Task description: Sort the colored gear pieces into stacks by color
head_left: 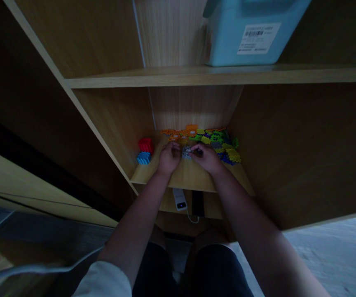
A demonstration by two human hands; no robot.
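One grey toothed building piece [186, 152] lies on the wooden shelf board [190, 178], between the two hands and near the middle of the compartment; too dim to tell whether it is a single tile or several linked. Central placement probably suits both hands: the board bears the weight, leaving the fingers free for fine handling.

Right hand [208, 157]: thumb and fingertips drawn together at the piece's right edge, apparently touching it; whether they grip it, I cannot tell. Left hand [169, 158]: fingers curled inward just beside the left edge, perhaps to steady it; I cannot tell whether anything is held.

Behind the grey piece, orange toothed tiles [192, 130] lie loosely toward the back. To the right, a mixed heap of green, yellow and blue tiles [224, 147] spreads close to the right hand, presumably for easy reach.

Left of the left hand, well apart from the heap: a blue cube-shaped block [144, 157] and a red block [146, 144] close together near the side panel, likely set aside to keep working room.

On the level below, a white power bank [179, 199] with a pale cable [193, 220] lies beside a dark flat object [197, 203], identity unclear. Overhead, a light-blue plastic bin [227, 45] with a barcode label [259, 38] stands on the upper shelf [172, 79].
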